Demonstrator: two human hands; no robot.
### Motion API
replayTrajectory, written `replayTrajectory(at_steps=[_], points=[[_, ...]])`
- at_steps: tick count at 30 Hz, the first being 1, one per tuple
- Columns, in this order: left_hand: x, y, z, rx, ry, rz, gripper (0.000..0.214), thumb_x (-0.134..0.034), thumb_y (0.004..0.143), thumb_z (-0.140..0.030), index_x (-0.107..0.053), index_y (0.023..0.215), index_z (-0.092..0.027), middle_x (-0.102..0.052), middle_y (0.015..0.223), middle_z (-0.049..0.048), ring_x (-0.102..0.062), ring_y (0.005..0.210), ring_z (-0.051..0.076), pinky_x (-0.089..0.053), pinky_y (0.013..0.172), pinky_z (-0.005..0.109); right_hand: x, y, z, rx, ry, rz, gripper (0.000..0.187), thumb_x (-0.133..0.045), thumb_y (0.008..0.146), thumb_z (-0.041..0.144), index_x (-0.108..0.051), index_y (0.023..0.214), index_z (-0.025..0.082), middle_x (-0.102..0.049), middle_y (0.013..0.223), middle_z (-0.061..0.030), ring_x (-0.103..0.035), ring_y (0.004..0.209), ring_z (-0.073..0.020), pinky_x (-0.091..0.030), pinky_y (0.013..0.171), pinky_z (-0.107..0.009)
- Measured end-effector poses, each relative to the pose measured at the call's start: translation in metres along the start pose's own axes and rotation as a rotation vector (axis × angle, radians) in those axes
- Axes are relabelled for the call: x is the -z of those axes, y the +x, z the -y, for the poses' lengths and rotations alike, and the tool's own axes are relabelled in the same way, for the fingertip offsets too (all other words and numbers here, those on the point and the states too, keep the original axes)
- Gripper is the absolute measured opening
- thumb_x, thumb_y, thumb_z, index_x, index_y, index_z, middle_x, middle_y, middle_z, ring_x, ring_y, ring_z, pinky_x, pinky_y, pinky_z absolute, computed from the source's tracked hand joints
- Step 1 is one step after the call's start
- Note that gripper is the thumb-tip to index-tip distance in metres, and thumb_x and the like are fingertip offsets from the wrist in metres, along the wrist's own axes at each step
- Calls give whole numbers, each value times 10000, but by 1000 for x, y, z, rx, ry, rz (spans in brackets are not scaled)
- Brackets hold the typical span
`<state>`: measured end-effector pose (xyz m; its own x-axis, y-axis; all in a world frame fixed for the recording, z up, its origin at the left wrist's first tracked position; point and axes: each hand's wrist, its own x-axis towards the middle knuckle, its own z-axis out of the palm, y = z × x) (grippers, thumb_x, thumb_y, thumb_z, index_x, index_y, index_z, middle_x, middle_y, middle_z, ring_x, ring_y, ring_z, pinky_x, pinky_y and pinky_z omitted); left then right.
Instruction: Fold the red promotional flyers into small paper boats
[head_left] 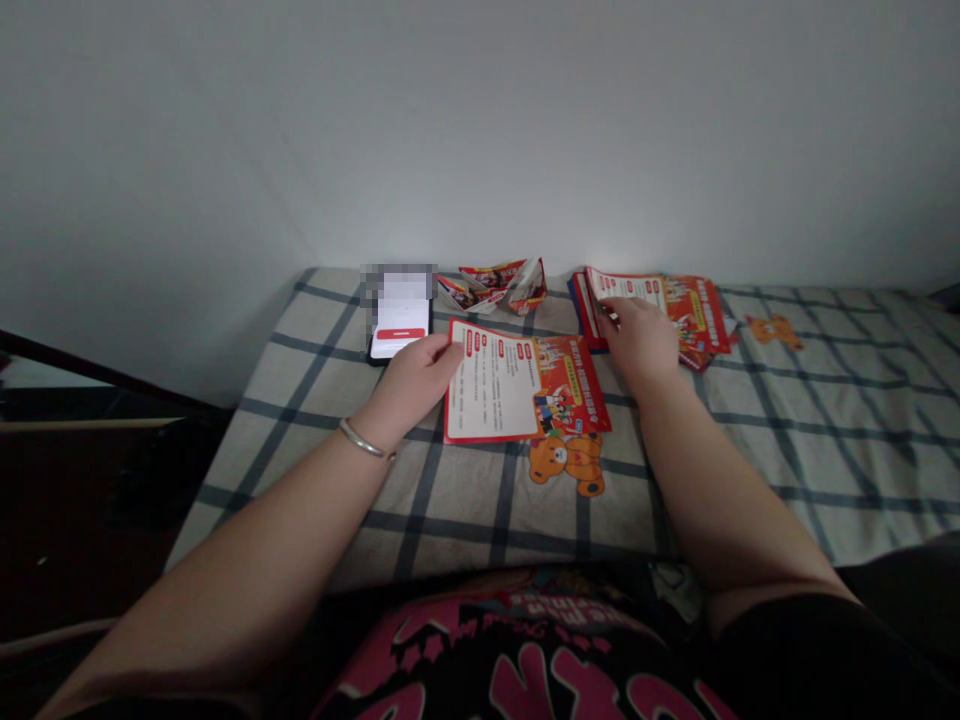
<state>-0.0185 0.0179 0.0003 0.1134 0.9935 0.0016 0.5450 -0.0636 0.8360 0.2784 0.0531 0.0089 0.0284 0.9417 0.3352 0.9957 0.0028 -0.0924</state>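
Note:
My left hand (416, 378) pinches the upper left edge of a red and white printed leaflet (495, 385), which lies over the checked cloth in front of me. To the right, my right hand (641, 340) is closed at the left part of a stack of similar leaflets (694, 315). Its fingertips hold the left edge of the top leaflet, which is slightly lifted. Under that edge, a dark blue and red edge of other printed matter shows. The rest of the stack is partly hidden by my hand.
A phone (401, 315) with a lit screen lies left of several folded red paper pieces (502, 285) near the wall (480, 130). The checked cloth (465, 510) with bear prints covers the surface. Its left edge drops to a dark area.

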Motion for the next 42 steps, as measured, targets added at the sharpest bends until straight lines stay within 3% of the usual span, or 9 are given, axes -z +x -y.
replayTrajectory(at_steps=[5, 7, 12, 23, 28, 33, 38, 42], points=[[-2, 1, 5, -46, -53, -25, 253, -505, 891, -379, -621, 1018, -194, -715, 887, 32, -675, 778, 206, -503, 652, 289, 6, -7, 8, 102, 6, 43, 356, -435, 959, 268, -732, 1134, 180, -723, 1088, -125, -621, 987, -261, -463, 808, -351], [-3, 1, 6, -40, -64, -28, 260, -513, 894, -368, -611, 1064, -198, -720, 899, 37, -681, 751, 205, -510, 637, 293, 12, -10, 10, 77, -44, 39, 379, -396, 971, 258, -738, 1119, 189, -708, 1091, -131, -605, 999, -271, -461, 786, -358], [-4, 1, 10, -55, -81, -6, 257, -523, 895, -366, -615, 1072, -204, -726, 910, 48, -687, 772, 214, -524, 625, 293, 21, -10, 5, -54, -161, -9, 418, -343, 961, 236, -718, 1147, 214, -645, 1153, -141, -567, 952, -274, -449, 719, -364], [-5, 4, 13, -105, -68, -7, 237, -507, 904, -374, -611, 1012, -192, -716, 955, 63, -684, 851, 222, -549, 701, 317, -4, 4, -5, 18, -36, 57, 386, -420, 974, 294, -711, 1212, 207, -693, 1217, -104, -555, 1085, -279, -470, 832, -377], [-5, 2, 12, -67, -65, -13, 256, -517, 900, -382, -607, 1048, -193, -714, 898, 54, -683, 767, 208, -526, 627, 287, -5, 1, -5, 48, -23, 82, 382, -442, 959, 299, -698, 1228, 210, -699, 1215, -104, -564, 1070, -284, -457, 867, -387], [-4, -1, 9, -30, -44, -53, 433, -531, 909, -374, -529, 1307, -204, -687, 782, 20, -642, 610, 169, -443, 514, 246, -1, -4, -7, 42, 15, 64, 410, -423, 980, 415, -754, 1089, 198, -725, 1160, -96, -584, 1070, -290, -450, 914, -403], [-3, -2, 8, -47, -1, -63, 491, -491, 928, -367, -475, 1394, -213, -631, 681, -6, -585, 545, 164, -392, 490, 255, 8, -10, 1, 102, 95, -56, 346, -479, 951, 310, -755, 1074, 143, -688, 1185, -146, -586, 1098, -285, -427, 995, -422], [-3, -3, 9, -103, 95, -55, 367, -491, 926, -359, -576, 1248, -205, -632, 720, 8, -566, 586, 162, -398, 540, 261, 12, -18, 16, 311, 286, 139, 312, -511, 946, 303, -740, 1101, 157, -702, 1088, -115, -641, 988, -230, -493, 925, -368]])
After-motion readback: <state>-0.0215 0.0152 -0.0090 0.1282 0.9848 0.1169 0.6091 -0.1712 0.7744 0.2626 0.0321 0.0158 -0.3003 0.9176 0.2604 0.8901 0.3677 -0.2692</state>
